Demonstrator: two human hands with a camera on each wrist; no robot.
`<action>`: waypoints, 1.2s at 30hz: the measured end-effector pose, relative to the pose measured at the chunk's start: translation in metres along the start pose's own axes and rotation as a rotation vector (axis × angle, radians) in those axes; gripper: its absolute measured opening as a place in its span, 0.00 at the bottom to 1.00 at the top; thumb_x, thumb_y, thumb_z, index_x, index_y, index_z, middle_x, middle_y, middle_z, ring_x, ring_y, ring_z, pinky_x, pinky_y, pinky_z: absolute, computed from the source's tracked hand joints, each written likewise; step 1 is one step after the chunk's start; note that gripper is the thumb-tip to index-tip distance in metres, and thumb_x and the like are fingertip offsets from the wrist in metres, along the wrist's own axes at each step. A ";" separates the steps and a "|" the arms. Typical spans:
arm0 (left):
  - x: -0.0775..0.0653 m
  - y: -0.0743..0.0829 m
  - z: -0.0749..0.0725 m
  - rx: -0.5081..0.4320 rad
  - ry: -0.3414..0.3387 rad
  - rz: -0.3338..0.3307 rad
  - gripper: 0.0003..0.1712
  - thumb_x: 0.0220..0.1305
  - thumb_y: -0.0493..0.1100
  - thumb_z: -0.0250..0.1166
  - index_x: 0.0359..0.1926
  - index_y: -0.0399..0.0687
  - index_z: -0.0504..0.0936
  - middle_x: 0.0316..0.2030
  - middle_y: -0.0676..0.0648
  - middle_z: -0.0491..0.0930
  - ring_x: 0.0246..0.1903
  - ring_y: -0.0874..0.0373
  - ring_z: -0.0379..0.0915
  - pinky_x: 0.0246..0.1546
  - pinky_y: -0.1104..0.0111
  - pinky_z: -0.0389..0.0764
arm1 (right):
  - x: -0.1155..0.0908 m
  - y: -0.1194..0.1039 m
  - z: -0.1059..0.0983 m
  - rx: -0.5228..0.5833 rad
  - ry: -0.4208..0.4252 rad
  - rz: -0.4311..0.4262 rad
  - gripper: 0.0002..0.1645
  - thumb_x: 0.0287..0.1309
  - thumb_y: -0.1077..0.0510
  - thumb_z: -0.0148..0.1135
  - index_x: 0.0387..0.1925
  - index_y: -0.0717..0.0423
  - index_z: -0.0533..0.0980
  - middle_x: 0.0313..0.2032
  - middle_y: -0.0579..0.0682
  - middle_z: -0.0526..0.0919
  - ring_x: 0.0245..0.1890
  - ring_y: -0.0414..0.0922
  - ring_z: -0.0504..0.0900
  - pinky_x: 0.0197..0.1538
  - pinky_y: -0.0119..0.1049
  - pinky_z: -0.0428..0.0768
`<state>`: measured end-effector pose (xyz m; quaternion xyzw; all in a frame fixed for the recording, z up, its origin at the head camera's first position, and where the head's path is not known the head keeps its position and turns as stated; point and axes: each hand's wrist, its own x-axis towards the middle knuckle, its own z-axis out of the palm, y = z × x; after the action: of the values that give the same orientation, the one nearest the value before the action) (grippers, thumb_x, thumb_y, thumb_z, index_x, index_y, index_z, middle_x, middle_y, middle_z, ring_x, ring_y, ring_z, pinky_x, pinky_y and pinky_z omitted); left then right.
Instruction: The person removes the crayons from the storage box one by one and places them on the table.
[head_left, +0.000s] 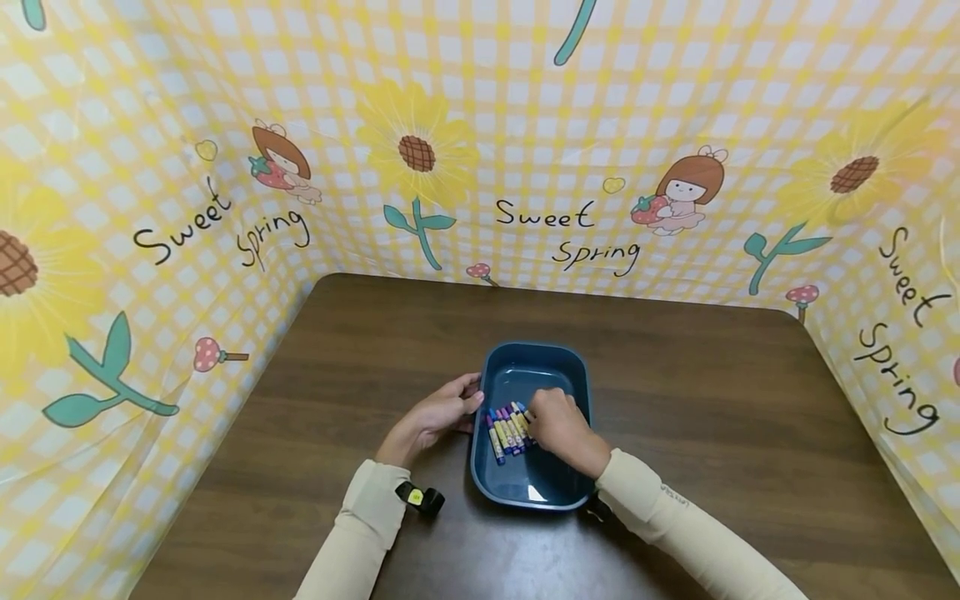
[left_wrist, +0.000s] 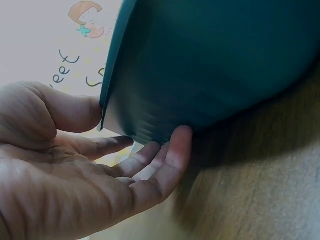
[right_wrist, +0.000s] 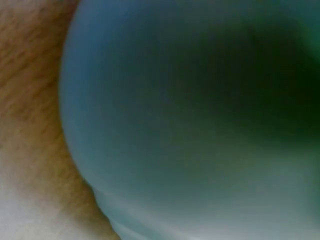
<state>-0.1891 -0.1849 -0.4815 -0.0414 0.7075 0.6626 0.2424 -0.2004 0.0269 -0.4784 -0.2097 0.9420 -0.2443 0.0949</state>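
Note:
A dark blue rectangular tray [head_left: 530,497] stands on the table. Inside it, a row of several crayons [head_left: 507,432] in pale yellow wrappers lies side by side, slightly slanted. My left hand [head_left: 442,410] holds the tray's left side. In the left wrist view, the thumb [left_wrist: 77,114] meets the rim and the fingertips [left_wrist: 180,140] touch the outer wall below. Over the tray, my right hand [head_left: 558,421] reaches in with curled fingers at the right end of the row. Its fingertips are hidden, so I cannot tell whether they pinch a crayon.
The brown wooden table [head_left: 697,400] extends around the tray. Yellow checked cloth [head_left: 525,150] with printed sunflowers hangs behind and at both sides. A black wrist device [head_left: 422,497] sits on my left cuff. The tray's curved outer side [right_wrist: 150,125] fills most of the right wrist view.

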 end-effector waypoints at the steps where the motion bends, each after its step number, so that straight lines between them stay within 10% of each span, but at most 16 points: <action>1: 0.000 0.000 0.000 -0.001 -0.002 0.000 0.29 0.81 0.39 0.46 0.78 0.42 0.55 0.68 0.35 0.67 0.58 0.45 0.73 0.51 0.56 0.81 | 0.000 0.001 -0.001 0.028 -0.002 -0.005 0.29 0.57 0.72 0.62 0.06 0.51 0.65 0.09 0.41 0.62 0.09 0.38 0.66 0.14 0.26 0.62; 8: 0.000 0.001 0.001 0.001 0.005 0.002 0.29 0.81 0.38 0.46 0.78 0.40 0.55 0.69 0.34 0.66 0.58 0.44 0.73 0.51 0.54 0.81 | 0.002 0.009 -0.007 0.107 0.008 -0.036 0.23 0.54 0.68 0.69 0.08 0.54 0.74 0.09 0.40 0.64 0.11 0.35 0.61 0.16 0.28 0.59; 15: 0.002 -0.002 0.004 -0.003 0.023 -0.001 0.29 0.81 0.38 0.47 0.78 0.41 0.57 0.68 0.36 0.68 0.57 0.45 0.74 0.52 0.54 0.81 | 0.000 0.012 -0.010 0.198 -0.001 0.086 0.01 0.53 0.64 0.73 0.29 0.58 0.89 0.26 0.48 0.87 0.21 0.38 0.79 0.25 0.31 0.79; 36: 0.003 -0.003 0.000 0.008 0.018 -0.002 0.29 0.80 0.39 0.47 0.77 0.42 0.58 0.67 0.35 0.70 0.55 0.46 0.74 0.49 0.57 0.81 | -0.008 0.014 -0.027 0.601 0.067 0.231 0.09 0.56 0.65 0.73 0.39 0.65 0.88 0.37 0.59 0.90 0.28 0.48 0.90 0.39 0.46 0.87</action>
<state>-0.1907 -0.1846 -0.4856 -0.0470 0.7124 0.6590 0.2366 -0.2057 0.0533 -0.4616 -0.0560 0.8477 -0.5061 0.1485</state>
